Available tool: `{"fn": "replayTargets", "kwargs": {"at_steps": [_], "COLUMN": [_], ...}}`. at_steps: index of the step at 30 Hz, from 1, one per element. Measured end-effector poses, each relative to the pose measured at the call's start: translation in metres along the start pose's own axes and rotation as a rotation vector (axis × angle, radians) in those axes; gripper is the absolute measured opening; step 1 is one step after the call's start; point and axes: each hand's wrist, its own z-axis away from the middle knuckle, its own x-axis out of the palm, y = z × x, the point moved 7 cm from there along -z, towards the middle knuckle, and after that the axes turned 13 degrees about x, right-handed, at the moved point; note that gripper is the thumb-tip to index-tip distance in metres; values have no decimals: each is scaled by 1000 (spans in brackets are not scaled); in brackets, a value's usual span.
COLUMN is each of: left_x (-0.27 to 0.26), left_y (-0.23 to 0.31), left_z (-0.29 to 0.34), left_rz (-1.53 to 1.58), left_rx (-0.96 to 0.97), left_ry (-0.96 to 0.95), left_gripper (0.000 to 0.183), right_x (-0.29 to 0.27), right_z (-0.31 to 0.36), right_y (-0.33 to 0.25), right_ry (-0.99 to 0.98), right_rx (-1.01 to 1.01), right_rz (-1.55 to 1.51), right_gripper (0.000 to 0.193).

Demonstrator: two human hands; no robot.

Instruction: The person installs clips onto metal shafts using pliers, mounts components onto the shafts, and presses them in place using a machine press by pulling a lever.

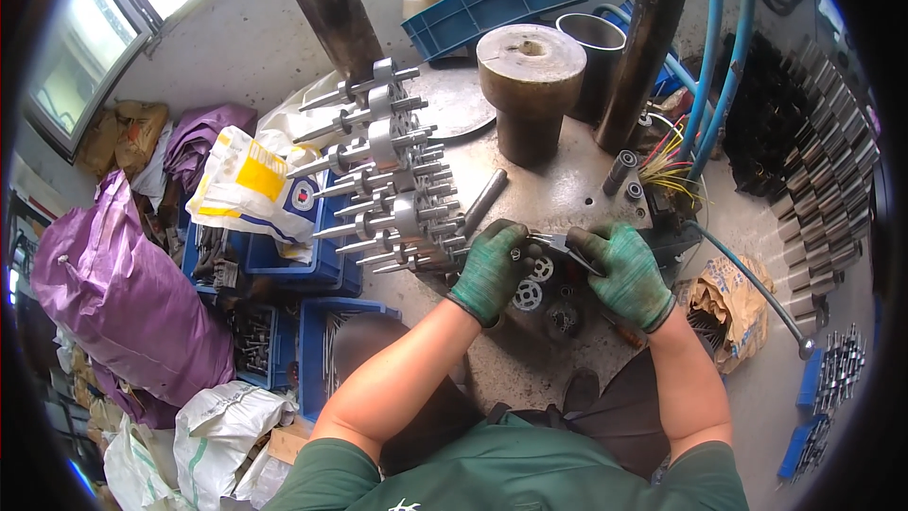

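Note:
Both my hands wear green work gloves darkened at the fingertips, and they meet over the near edge of the metal machine table (454, 191). In my right hand (626, 273) is a small pair of pliers (565, 244), its jaws pointing left toward my other hand. My left hand (489, 270) is closed, with a small ring-shaped metal part (516, 254) at its fingers; its exact kind is unclear. Just below the hands lie round metal plates with cut-outs (529, 295) and darker round parts (565, 318).
Left of my hands stands a stack of shafts with gears (402, 213). Behind are a thick round press block (532, 66) and two steel columns. Blue bins (301, 260) and a purple sack (132, 293) crowd the left. A hose (742, 270) and rows of metal cylinders (815, 218) are right.

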Motion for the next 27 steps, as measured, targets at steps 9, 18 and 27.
{"fn": "replayTargets", "kwargs": {"at_steps": [9, 18, 27], "left_x": [-6, -5, 10], "left_y": [-1, 2, -19], "left_z": [1, -1, 13], "left_rz": [-14, 75, 35], "left_rx": [-6, 49, -46], "left_ry": [29, -23, -15], "left_gripper": [9, 16, 43], "right_x": [-1, 5, 31], "right_z": [-1, -9, -92], "right_y": [-4, -5, -26], "right_ry": [-10, -78, -330], "right_rx": [22, 86, 446], "right_rz": [9, 37, -531], "right_gripper": [62, 59, 62]}}
